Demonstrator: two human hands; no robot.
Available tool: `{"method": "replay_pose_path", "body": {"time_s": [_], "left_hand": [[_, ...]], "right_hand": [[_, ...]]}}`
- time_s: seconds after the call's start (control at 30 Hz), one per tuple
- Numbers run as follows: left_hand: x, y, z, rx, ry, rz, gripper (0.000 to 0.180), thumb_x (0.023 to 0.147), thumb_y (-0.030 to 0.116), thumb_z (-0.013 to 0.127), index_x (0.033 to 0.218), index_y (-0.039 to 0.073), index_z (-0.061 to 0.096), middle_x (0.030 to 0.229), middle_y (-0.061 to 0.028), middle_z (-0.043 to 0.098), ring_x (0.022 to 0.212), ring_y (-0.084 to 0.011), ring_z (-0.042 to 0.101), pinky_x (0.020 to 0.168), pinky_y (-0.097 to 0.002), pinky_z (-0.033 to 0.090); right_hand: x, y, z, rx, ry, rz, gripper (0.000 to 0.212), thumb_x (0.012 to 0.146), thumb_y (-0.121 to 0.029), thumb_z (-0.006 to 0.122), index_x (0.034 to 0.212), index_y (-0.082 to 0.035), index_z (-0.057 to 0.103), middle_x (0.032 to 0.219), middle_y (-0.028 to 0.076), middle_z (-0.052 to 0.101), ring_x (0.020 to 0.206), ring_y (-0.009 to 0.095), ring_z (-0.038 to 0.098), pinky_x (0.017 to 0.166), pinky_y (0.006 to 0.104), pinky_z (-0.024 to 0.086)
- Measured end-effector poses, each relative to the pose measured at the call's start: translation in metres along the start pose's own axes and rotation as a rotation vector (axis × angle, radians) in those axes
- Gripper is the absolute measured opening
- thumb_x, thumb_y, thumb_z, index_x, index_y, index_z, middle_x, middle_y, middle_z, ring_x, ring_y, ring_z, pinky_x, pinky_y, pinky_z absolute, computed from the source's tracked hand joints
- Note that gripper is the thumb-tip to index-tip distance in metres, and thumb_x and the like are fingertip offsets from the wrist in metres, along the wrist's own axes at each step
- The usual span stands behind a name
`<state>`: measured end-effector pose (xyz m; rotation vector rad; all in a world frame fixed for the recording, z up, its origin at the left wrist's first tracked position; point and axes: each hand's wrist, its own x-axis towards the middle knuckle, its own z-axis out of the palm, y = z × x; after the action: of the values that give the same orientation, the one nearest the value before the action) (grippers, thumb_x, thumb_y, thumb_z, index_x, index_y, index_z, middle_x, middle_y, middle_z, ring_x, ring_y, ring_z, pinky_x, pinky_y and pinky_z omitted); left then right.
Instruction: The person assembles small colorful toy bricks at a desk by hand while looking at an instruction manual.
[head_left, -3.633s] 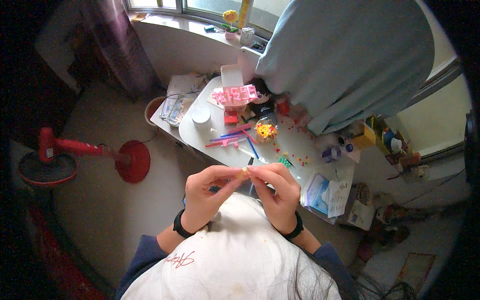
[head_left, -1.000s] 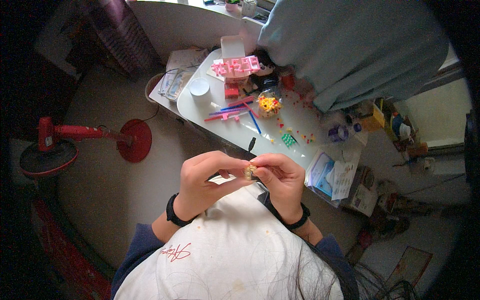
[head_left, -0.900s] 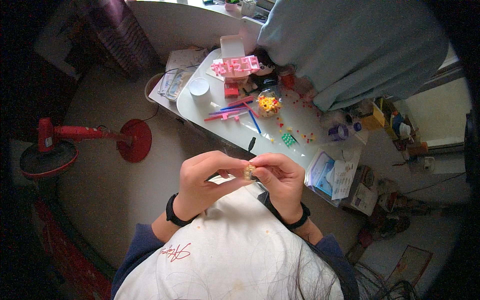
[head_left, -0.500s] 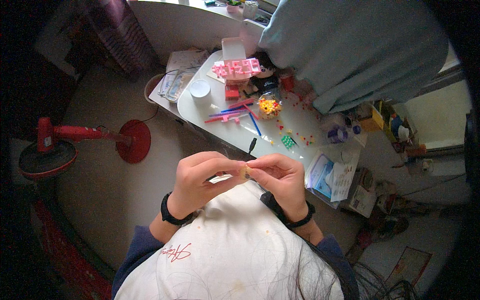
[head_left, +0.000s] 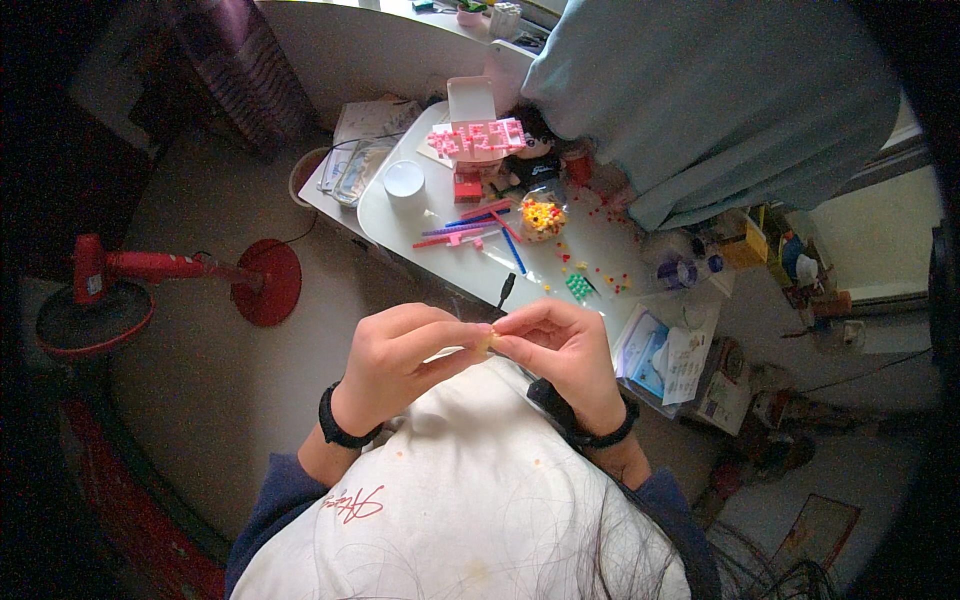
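Note:
A small, pale yellowish, see-through piece [head_left: 487, 345] is pinched between both hands in front of my chest; most of it is hidden by the fingertips, and its kind cannot be made out. Thumb and fingers of my left hand [head_left: 395, 348] close on its left side. From the other side, my right hand [head_left: 568, 358] grips it between thumb and forefinger, with the fingertips of the two hands meeting. Beyond the hands, a clear bag of yellow and red beads [head_left: 543, 216] stands on a white table [head_left: 400, 228], near a small green beaded piece [head_left: 579, 287].
Blue, purple and pink strips [head_left: 465, 226] lie on the table beside a white round container [head_left: 404, 179]. Behind them are a pink beaded panel [head_left: 478, 138] and a dark-haired doll [head_left: 538, 160]. Loose beads are scattered at the right. A red fan [head_left: 268, 283] stands left on the floor.
The pinched piece has turned a little and shows less between the fingertips. My right thumb and fingers have shifted slightly; both hands stay together. The view has moved slightly.

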<state>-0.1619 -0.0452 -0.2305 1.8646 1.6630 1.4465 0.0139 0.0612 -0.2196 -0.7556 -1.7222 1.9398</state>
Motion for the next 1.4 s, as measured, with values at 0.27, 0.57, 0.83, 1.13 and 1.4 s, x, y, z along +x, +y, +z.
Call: {"method": "replay_pose_path", "body": {"time_s": [0.27,0.57,0.83,1.13,1.4], "left_hand": [[-0.002,-0.011,-0.005,0.042,-0.014,0.052,0.026,0.068,0.013,0.081,0.092,0.009,0.072,0.076,-0.0052,0.068,0.064,-0.0179,0.065,0.053,-0.0286,0.049],[0.001,-0.018,-0.006,0.037,-0.012,0.062,0.024,0.068,0.015,0.081,0.089,0.008,0.072,0.076,-0.0054,0.068,0.064,-0.0189,0.065,0.054,-0.0286,0.050],[0.010,-0.021,-0.004,-0.014,-0.020,-0.013,0.025,0.067,0.012,0.081,0.091,0.008,0.073,0.079,-0.0057,0.069,0.065,-0.0180,0.065,0.055,-0.0283,0.050],[0.013,-0.025,0.000,0.036,-0.065,0.027,0.022,0.069,0.013,0.079,0.089,0.009,0.072,0.074,-0.0049,0.067,0.063,-0.0179,0.064,0.054,-0.0281,0.050],[0.018,-0.020,-0.003,-0.030,-0.102,-0.023,0.018,0.071,0.011,0.078,0.087,0.009,0.071,0.073,-0.0040,0.066,0.063,-0.0172,0.063,0.055,-0.0279,0.050]], "right_hand": [[0.012,0.006,-0.002,0.110,-0.122,0.125,0.021,0.085,-0.006,0.070,0.103,0.002,0.066,0.098,0.008,0.068,0.091,0.013,0.065,0.083,0.0257,0.052],[0.022,-0.001,0.000,0.160,-0.149,0.186,0.019,0.085,-0.003,0.068,0.103,0.001,0.065,0.097,0.007,0.067,0.088,0.012,0.065,0.081,0.0245,0.051],[0.026,0.006,-0.004,0.224,-0.080,0.141,0.019,0.083,-0.003,0.071,0.100,0.002,0.065,0.098,0.008,0.068,0.092,0.014,0.065,0.085,0.0261,0.052],[0.029,0.004,-0.011,0.138,-0.075,0.167,0.025,0.082,-0.006,0.073,0.103,0.001,0.064,0.097,0.007,0.068,0.089,0.012,0.065,0.083,0.0250,0.052],[0.028,0.012,-0.014,0.265,-0.128,0.186,0.035,0.082,-0.007,0.072,0.114,0.000,0.059,0.098,0.007,0.067,0.091,0.012,0.064,0.085,0.0252,0.051]]}}
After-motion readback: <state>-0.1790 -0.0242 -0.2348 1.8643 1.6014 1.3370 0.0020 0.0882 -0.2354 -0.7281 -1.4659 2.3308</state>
